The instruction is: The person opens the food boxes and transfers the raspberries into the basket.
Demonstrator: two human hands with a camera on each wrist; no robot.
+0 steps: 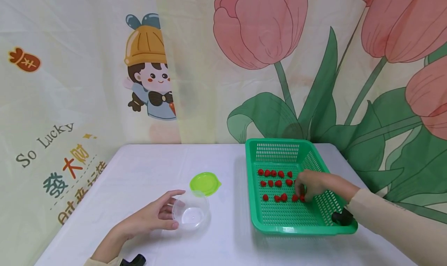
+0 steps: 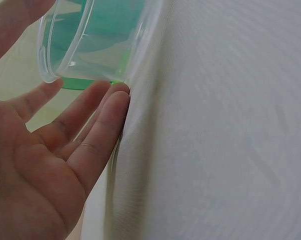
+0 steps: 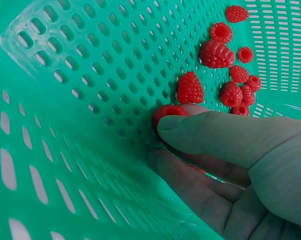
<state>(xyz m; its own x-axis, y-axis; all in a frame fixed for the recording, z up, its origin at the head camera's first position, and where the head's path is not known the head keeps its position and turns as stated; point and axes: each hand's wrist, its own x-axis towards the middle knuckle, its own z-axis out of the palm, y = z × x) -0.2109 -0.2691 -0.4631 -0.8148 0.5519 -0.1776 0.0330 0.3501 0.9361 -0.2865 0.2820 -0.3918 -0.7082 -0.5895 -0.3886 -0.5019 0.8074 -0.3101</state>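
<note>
Inside a green plastic basket [image 1: 290, 230], raspberries [image 1: 278, 183] lie in rough rows on the perforated floor. My right hand [image 1: 314, 182] reaches in over the basket's right side. Between its thumb and fingers it pinches a raspberry [image 3: 163, 114], close to the floor, with another raspberry [image 3: 190, 88] just beside it. A clear plastic cup [image 1: 192, 213] stands on the table to the left of the basket. My left hand [image 1: 148, 219] is at the cup's left side, thumb and fingers spread and relaxed, fingertips right at its wall and rim.
A bright green lid [image 1: 204, 183] lies flat on the white-covered table [image 1: 157, 165] just behind the cup. The basket has raised, slotted walls all round. Behind the table hangs a printed cloth [image 1: 195, 64] with tulips and a cartoon figure.
</note>
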